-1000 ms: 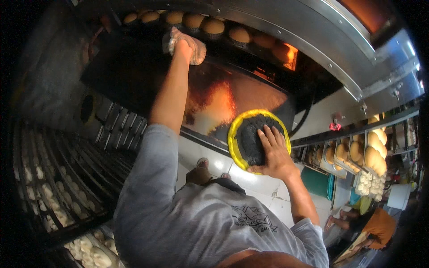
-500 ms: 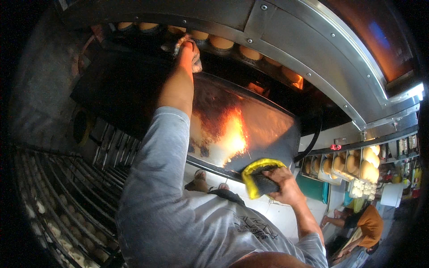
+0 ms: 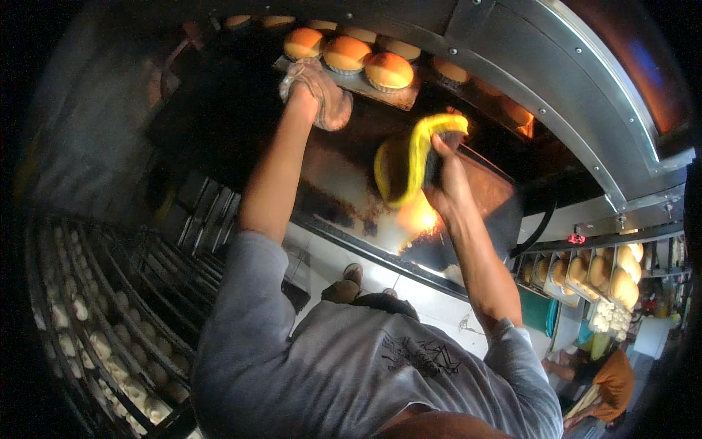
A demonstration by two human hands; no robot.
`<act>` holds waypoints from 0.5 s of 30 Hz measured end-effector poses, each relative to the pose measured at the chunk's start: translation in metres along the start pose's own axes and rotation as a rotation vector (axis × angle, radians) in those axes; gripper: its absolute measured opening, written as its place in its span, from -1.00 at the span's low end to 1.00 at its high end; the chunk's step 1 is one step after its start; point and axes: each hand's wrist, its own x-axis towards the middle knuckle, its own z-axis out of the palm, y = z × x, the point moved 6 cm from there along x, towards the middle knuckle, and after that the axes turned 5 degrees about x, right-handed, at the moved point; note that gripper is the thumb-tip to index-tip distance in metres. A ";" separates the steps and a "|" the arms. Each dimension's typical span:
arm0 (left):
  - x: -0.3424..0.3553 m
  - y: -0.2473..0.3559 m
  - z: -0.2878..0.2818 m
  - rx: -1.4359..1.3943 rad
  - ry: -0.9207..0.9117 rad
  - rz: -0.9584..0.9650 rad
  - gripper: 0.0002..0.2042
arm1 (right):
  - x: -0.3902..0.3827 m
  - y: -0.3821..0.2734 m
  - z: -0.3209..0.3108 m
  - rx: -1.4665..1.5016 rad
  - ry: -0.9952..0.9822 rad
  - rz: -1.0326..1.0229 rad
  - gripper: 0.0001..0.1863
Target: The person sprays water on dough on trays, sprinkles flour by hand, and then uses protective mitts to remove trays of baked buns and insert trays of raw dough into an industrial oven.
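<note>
A dirty pale cloth is bunched round my left hand, which is closed on the near left edge of a baking tray at the oven mouth. Golden buns in fluted tins stand in a row along that tray, with more behind them. My right hand grips a dark pad with yellow edging, held over the lowered oven door, just short of the tray's right end. The cloth hides most of my left fingers.
Glowing heat shows inside the oven at right, beneath a steel hood. A rack with pale dough pieces stands at left. At right are loaves in tins, a red valve handle and another person in an orange top.
The tray of buns has come forward out of the oven with my left hand on it. My right hand has swung up and forward, carrying the yellow-edged pad toward the tray.
</note>
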 end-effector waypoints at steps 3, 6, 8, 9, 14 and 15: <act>-0.035 0.004 -0.034 0.063 -0.076 0.081 -0.50 | 0.019 0.018 0.023 0.060 -0.082 0.053 -0.75; -0.068 0.006 -0.062 0.123 -0.131 0.172 -0.49 | 0.025 0.029 0.030 0.100 -0.145 0.076 -0.75; -0.092 0.008 -0.078 0.174 -0.149 0.251 -0.49 | 0.025 0.040 0.029 0.153 -0.209 0.140 -0.73; -0.100 0.008 -0.085 0.226 -0.131 0.284 -0.50 | 0.023 0.047 0.026 0.141 -0.203 0.171 -0.73; -0.156 0.017 -0.113 0.717 0.006 0.633 -0.59 | -0.013 0.066 0.019 0.043 -0.209 0.260 -0.76; -0.170 0.019 -0.116 0.861 0.051 0.724 -0.60 | -0.025 0.066 0.021 0.038 -0.219 0.274 -0.75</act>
